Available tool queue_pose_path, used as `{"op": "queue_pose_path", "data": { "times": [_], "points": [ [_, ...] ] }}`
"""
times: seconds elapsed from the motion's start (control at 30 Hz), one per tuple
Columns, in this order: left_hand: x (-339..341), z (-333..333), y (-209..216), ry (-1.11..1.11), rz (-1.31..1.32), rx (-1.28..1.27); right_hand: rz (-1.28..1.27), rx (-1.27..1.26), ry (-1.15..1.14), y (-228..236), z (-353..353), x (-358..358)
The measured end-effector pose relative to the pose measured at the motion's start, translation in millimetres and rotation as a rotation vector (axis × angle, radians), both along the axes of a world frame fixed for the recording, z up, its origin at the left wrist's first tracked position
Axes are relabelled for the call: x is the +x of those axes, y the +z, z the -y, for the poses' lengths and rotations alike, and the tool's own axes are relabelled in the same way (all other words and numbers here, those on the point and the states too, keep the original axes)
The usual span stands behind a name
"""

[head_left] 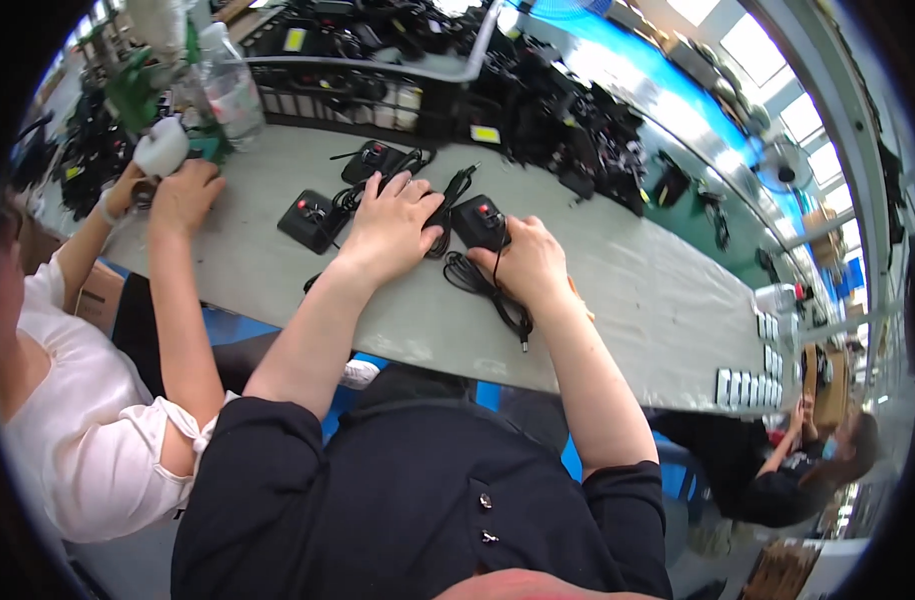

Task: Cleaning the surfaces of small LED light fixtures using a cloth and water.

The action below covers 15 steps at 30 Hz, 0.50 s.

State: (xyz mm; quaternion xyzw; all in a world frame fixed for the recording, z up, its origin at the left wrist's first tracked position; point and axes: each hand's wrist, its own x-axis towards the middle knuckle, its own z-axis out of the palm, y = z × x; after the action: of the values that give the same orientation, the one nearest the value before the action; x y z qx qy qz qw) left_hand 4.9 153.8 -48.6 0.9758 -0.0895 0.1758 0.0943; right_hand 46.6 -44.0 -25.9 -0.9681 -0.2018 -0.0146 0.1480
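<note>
On the grey tabletop (278,270) lie several black power adapters with coiled cables. My left hand (390,228) rests palm down, fingers stretched, over the cables between two of them. Left of it is one square adapter (303,228); another adapter (366,163) lies just beyond its fingertips. My right hand (531,262) pinches the right edge of a third adapter (475,215), thumb on the near side. Its black cable (468,278) loops under that hand, and the plug end (525,346) points toward me. Each of these adapters shows a small red spot on top.
A co-worker's hands (183,195) work at a green machine (138,90) on my left, near a clear plastic bottle (228,90). Beyond the adapters stand a bin (378,70) and a heap of black adapters (558,100). White blocks (748,388) line the table's right end; another person (778,470) sits there.
</note>
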Motion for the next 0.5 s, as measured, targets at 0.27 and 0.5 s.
{"op": "queue_pose_path", "data": {
  "times": [0.27,0.5],
  "points": [
    [-16,-64,5,0.198,-0.097,-0.167,-0.03,-0.035,0.122,4,-82,3],
    [-36,-40,47,0.257,-0.207,-0.143,-0.153,0.252,0.108,18,-12,13]
  ]
}}
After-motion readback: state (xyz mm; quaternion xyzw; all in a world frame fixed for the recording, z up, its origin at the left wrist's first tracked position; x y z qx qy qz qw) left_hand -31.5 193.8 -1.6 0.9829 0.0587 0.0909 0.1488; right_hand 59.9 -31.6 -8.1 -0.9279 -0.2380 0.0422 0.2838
